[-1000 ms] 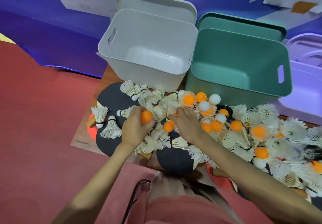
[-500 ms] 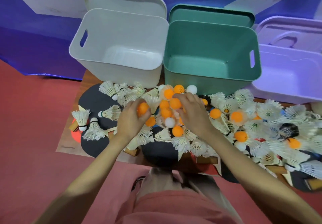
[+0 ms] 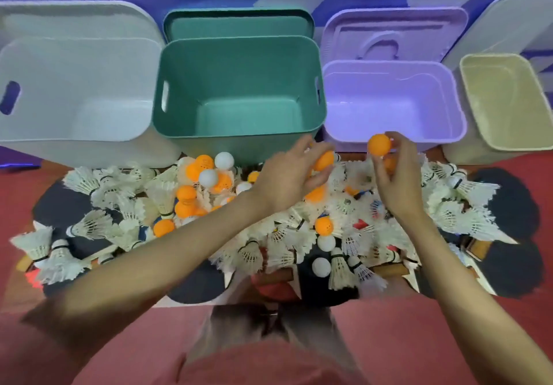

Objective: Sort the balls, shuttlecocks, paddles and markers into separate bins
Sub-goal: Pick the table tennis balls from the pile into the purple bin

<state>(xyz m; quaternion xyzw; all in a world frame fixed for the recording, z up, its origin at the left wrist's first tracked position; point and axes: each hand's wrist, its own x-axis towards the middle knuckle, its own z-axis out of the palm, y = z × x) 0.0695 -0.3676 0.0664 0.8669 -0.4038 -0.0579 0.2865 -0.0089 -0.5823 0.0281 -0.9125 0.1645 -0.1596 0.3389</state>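
Observation:
A heap of white shuttlecocks point(image 3: 299, 235), orange and white balls point(image 3: 206, 175) and dark paddles point(image 3: 508, 205) covers a low table. My left hand point(image 3: 287, 175) grips an orange ball point(image 3: 324, 160) just in front of the green bin point(image 3: 236, 91). My right hand point(image 3: 395, 175) pinches another orange ball point(image 3: 379, 144) at its fingertips, close to the near rim of the purple bin point(image 3: 392, 142), with one more orange ball in its palm. No markers can be made out in the heap.
Four open bins stand in a row behind the heap: white point(image 3: 74, 97), green, purple and cream point(image 3: 508, 100). Nothing shows inside any of them. Their lids lean against the blue wall. Red floor surrounds the table.
Both hands have lifted off the heap and moved right and forward, each carrying an orange ball. The camera has swung right, bringing the purple and cream bins into view.

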